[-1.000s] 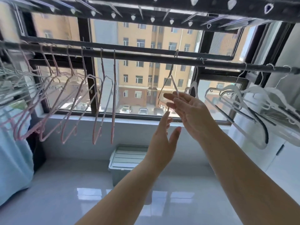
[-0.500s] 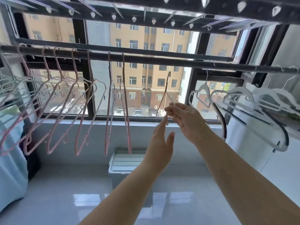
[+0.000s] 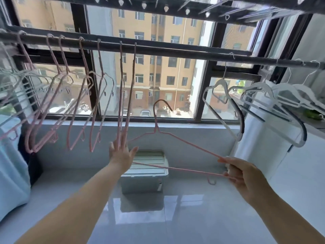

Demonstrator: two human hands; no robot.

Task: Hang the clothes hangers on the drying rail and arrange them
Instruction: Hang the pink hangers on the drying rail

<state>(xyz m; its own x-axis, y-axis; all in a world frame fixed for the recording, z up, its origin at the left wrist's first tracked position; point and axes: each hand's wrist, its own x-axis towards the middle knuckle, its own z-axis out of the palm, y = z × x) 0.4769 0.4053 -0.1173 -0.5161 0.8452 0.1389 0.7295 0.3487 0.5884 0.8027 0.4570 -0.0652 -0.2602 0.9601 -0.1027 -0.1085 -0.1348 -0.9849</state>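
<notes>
Hands: we find right hand (image 3: 246, 178) pinching pink hanger (image 3: 157, 130) by one end, lower right | left hand (image 3: 121, 155) flat-fingered against hung hangers (image 3: 129, 103), centre | hook below rail (image 3: 175, 53).

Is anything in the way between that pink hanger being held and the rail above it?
Nothing visible. The pink hanger, held by the right hand, has its hook below a bare stretch of drying rail, between the hung pink hangers and the white hangers.
</notes>
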